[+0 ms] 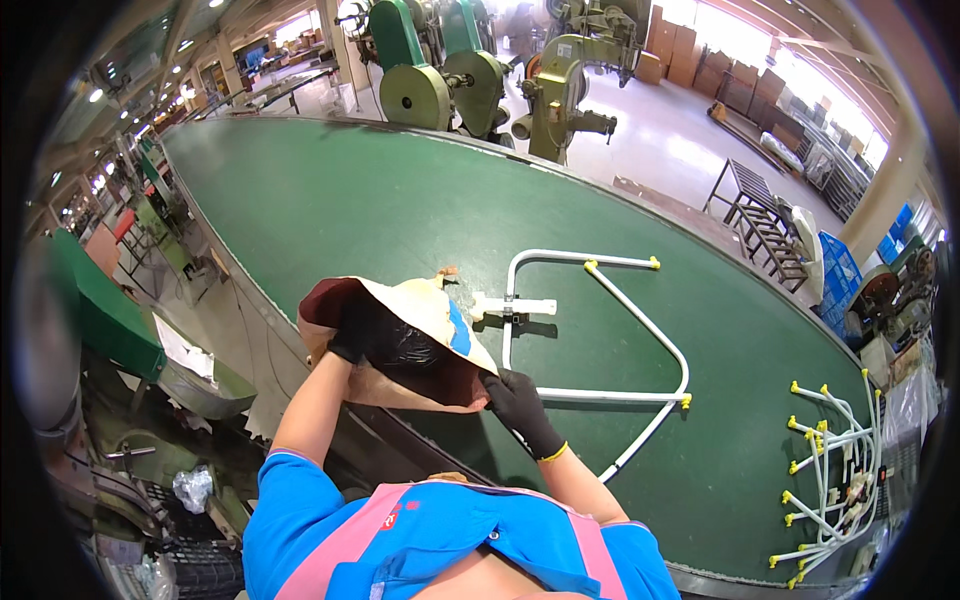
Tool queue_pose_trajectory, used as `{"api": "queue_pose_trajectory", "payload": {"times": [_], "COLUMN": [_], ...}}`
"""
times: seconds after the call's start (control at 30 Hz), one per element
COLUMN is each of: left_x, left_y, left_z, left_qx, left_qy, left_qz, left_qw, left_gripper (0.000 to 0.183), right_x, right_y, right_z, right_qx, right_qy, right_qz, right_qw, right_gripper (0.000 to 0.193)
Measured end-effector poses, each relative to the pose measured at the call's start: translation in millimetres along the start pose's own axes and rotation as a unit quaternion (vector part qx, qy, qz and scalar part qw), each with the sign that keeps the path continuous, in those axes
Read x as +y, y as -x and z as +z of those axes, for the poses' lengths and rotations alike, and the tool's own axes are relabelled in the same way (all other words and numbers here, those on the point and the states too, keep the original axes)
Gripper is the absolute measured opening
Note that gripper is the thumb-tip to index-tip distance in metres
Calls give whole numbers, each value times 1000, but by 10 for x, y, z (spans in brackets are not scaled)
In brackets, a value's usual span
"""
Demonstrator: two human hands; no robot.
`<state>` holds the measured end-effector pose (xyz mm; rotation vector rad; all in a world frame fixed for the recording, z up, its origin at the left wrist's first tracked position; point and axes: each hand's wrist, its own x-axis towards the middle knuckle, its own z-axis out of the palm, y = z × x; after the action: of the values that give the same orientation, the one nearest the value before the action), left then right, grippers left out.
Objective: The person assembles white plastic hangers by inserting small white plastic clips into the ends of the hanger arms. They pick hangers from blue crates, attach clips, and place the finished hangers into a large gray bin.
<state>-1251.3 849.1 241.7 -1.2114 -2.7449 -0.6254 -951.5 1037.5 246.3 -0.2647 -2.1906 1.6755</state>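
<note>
Nearest the camera, the right hand (522,408) is pinching the lower rim of one brown paper sack (420,345) while the left hand (352,338) is gripping its mouth at nine o'clock. The sack is lying at the near edge of the green counter (330,200); it looks light, floppy and tearable, best held by the rim. At three o'clock is one bent white tube frame (600,340), and further out one heap of similar frames (830,480), too tangled to count.

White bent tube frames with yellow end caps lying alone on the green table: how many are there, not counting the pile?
2: one frame beside the paper sack, another crossing it toward the right hand. The pile may hide more.
</note>
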Motion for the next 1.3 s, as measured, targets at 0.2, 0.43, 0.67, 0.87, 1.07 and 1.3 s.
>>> {"api": "queue_pose_trajectory", "payload": {"times": [0.2,0.43,0.67,0.87,1.07,1.3], "left_x": [964,1703,2270,2794,3258,3155], "left_y": [392,624,845,1013,1316,1408], "left_z": [-900,-1667,-1940,-1865,-1756,-1780], "left_qx": [81,-10,32,35,-16,31], "left_qy": [374,431,471,205,81,355], "left_qz": [75,21,137,416,513,333], "left_qw": [921,902,871,885,854,873], "left_gripper": [13,10,10,28,32,48], "right_x": [-90,-509,-660,-627,-392,-38], "right_y": [24,238,485,772,1353,1775], "right_z": [-51,-68,69,-101,-172,-491], "right_qx": [37,96,-90,-166,-111,-15], "right_qy": [97,-217,-303,-690,-704,-696], "right_qz": [45,-86,-30,113,71,-10], "right_qw": [994,968,948,695,698,718], "right_gripper": [30,32,76,94,89,69]}}
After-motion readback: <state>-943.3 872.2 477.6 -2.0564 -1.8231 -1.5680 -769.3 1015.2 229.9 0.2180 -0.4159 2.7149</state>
